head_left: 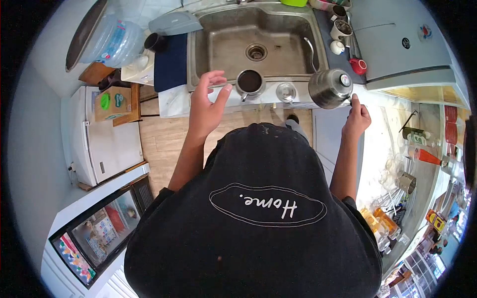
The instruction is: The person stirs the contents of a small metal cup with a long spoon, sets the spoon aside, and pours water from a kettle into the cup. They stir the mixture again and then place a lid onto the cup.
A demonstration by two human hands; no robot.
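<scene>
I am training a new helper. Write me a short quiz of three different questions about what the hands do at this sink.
1. True or false: the right hand holds the steel kettle by its handle.
2. What is the left hand nearest to? A) the water jug B) the cup of dark liquid C) the red pot
3. Fill in: the sink basin looks ____ of dishes.

Key: 1 true; 2 B; 3 empty.

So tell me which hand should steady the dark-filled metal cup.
Left, probably. The left hand hovers open right beside the metal cup at the sink edge, while the right hand is gripping the kettle handle.
</scene>
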